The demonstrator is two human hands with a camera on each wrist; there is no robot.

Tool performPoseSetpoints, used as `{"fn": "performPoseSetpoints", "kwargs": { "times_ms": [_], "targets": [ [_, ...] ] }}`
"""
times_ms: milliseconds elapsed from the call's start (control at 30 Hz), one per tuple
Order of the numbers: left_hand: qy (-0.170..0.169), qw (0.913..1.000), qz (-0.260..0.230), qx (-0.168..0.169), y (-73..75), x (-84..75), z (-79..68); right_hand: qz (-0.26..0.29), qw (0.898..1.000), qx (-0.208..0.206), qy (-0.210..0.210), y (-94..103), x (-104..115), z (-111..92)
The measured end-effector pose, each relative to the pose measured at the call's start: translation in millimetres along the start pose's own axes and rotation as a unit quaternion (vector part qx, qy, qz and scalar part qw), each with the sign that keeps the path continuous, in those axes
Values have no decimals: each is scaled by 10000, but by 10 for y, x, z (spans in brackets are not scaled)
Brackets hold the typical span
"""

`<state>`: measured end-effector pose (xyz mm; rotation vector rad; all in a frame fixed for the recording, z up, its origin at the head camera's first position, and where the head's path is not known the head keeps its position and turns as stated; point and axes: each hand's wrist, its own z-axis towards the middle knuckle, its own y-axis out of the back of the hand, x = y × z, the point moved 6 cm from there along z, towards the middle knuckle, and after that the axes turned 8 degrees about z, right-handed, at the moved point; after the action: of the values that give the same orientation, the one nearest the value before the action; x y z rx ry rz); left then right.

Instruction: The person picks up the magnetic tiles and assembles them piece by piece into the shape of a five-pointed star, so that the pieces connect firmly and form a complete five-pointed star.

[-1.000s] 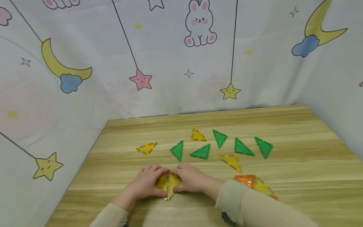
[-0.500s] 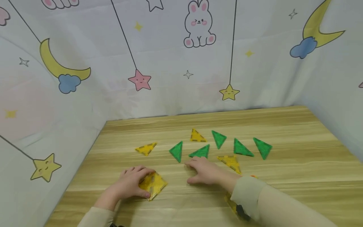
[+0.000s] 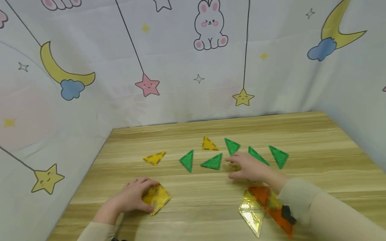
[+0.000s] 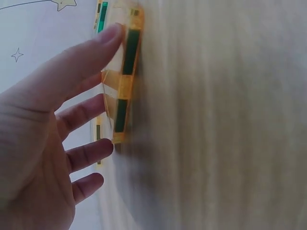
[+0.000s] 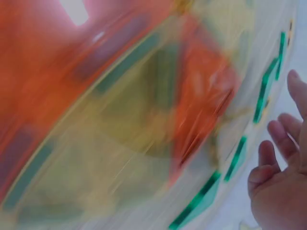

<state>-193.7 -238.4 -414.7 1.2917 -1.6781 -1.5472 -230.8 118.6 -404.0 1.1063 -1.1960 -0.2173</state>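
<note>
My left hand [image 3: 128, 198] grips a pair of joined yellow triangular magnetic tiles [image 3: 161, 198] at the table's front left. In the left wrist view, the thumb lies on the edge of a yellow tile [image 4: 125, 79], with a finger behind it. My right hand [image 3: 251, 169], fingers loosely extended, is over a single yellow triangle tile [image 3: 235, 167] and hides most of it; whether they touch cannot be told. In the blurred right wrist view, the palm and fingers of the right hand [image 5: 280, 177] hold nothing visible.
Joined yellow and orange tiles [image 3: 260, 194] lie below the right forearm. Several green triangle tiles [image 3: 187, 161] are spread across the middle, with yellow triangles [image 3: 155, 158] at left and behind. A patterned cloth [image 3: 178, 107] rises behind the wooden table [image 3: 199, 217].
The right hand has let go of the yellow pair and moved right, over the single yellow triangle. The left hand has shifted the pair leftward.
</note>
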Motion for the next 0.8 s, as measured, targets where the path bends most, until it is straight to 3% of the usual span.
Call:
{"fn": "performPoseSetpoints", "kwargs": {
  "times_ms": [100,200,333,433,533,667,800],
  "targets": [
    [3,9998,-24,-189,54,8,59,-187,9997,63,108,88,-119,-67],
    [72,9980,0,-620,147,36,153,-394,9986,148,311,162,-215,-132],
    [473,9936,105,-1020,204,124,277,-564,9962,292,588,194,-288,-210],
    [780,9917,179,-1007,177,187,355,-696,9942,395,719,171,-314,-255],
    [880,9917,246,-902,136,219,429,-780,9936,437,685,151,-333,-285],
    [704,9941,65,-828,107,200,504,-784,9943,329,644,132,-334,-277],
    [385,9943,-528,-836,128,126,550,-467,9973,272,492,82,-316,-237]
  ]
}}
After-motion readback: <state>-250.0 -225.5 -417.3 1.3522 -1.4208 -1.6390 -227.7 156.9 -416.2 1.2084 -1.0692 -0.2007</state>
